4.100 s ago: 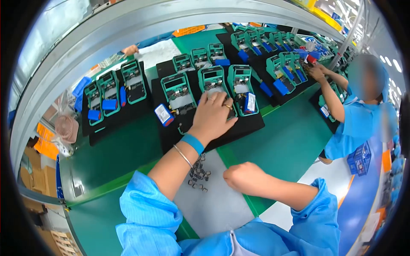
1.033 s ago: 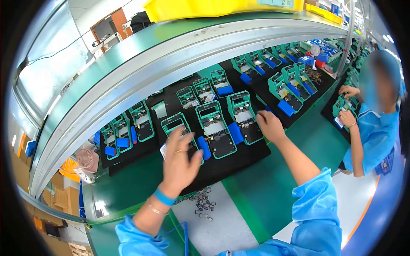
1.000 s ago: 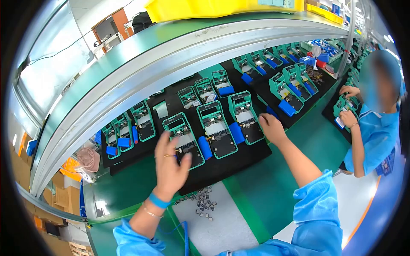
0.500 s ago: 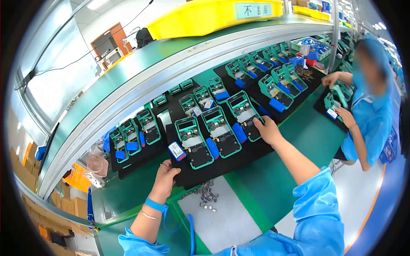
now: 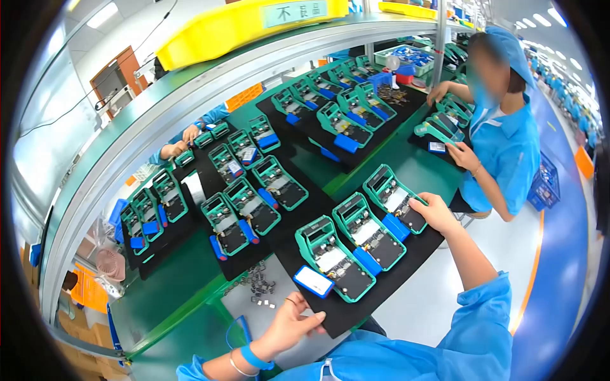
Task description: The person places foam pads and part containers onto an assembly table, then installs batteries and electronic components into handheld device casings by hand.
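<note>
A black board [image 5: 346, 317] lies tilted across the near edge of the bench, carrying three green device housings [image 5: 368, 233] with exposed circuitry and blue battery packs. One battery with a white label [image 5: 313, 281] lies beside the leftmost housing. My left hand [image 5: 293, 325] grips the board's near left corner, thumb on top. On the far right edge, my right hand [image 5: 435, 213] holds the board with its thumb by the rightmost housing; its other fingers are mostly hidden. A blue wrist strap [image 5: 254, 357] circles my left wrist.
Another black board [image 5: 235, 270] with several housings lies behind, near scattered small parts [image 5: 259, 282]. A co-worker [image 5: 502, 136] at right handles a device. Another person's hands [image 5: 181, 143] reach in across the bench. A yellow bin [image 5: 222, 32] stands on the overhead shelf.
Both hands have drawn the board with three housings right and toward me, off the spot behind it. More housings now show there. My view has turned right; another person's hands appear opposite.
</note>
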`<state>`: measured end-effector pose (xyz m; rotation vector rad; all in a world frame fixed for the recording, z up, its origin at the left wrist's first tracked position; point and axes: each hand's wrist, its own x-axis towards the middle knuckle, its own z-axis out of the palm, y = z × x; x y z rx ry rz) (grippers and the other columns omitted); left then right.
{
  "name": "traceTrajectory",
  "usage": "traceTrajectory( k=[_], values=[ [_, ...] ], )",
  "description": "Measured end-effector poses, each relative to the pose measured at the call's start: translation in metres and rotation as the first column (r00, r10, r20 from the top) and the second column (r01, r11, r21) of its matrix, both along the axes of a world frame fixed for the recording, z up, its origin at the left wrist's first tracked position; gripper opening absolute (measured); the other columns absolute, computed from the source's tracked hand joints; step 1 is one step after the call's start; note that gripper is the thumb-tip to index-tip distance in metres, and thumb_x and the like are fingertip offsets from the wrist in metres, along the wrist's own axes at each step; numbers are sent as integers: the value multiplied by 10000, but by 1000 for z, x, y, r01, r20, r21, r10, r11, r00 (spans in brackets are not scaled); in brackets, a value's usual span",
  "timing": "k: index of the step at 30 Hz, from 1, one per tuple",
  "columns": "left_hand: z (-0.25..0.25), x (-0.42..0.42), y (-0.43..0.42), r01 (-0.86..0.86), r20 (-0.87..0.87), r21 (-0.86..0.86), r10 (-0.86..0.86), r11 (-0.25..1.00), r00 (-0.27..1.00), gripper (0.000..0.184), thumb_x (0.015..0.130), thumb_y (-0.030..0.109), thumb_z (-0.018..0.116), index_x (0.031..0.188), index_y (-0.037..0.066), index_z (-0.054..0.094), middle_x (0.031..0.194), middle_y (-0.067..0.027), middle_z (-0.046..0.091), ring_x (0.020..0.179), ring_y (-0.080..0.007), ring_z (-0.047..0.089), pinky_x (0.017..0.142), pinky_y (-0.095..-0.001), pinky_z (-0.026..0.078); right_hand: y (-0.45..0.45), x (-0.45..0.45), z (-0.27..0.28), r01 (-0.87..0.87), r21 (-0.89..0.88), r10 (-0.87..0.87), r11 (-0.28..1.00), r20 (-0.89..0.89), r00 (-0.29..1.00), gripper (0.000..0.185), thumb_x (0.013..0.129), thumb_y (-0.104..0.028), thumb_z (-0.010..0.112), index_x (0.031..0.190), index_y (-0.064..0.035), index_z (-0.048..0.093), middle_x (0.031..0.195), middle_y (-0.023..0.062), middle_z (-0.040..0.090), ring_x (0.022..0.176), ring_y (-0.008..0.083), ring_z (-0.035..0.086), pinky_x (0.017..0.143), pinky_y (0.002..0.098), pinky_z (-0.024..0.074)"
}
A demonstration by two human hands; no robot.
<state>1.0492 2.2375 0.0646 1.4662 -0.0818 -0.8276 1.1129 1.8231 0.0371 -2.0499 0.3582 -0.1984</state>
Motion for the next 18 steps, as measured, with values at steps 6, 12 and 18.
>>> traceTrajectory(
  k=[6, 12, 18],
  values=[
    [-47, 2, -66, 21, -186, 17, -18, 1000, 982, 301, 948, 49, 604, 1071, -6, 336, 999, -149, 573, 875, -272, 722, 684, -314, 608, -45, 22, -45, 105, -288, -109, 952, 1, 994, 404, 902, -372, 621, 1076, -18, 707, 972, 201, 713, 936, 368, 675, 854, 423, 510],
    [-60, 34, -140, -89, -164, -57, 79, 994, 983, 269, 969, 23, 546, 1115, -22, 324, 970, -134, 561, 936, -315, 713, 757, -332, 608, -54, 45, -47, 284, -452, -143, 846, 321, 936, 449, 909, -266, 624, 1296, -43, 574, 1350, 189, 548, 1253, 353, 505, 1045, 429, 402],
    [-82, 71, -196, -12, -59, -125, 5, 992, 998, 171, 975, 41, 506, 1030, -22, 357, 1009, -187, 600, 994, -311, 701, 774, -342, 602, -28, 23, -35, 145, -81, -99, 986, 416, 904, 305, 914, -98, 614, 1205, -8, 607, 1215, 112, 613, 1146, 220, 572, 979, 326, 435]
  ],
)
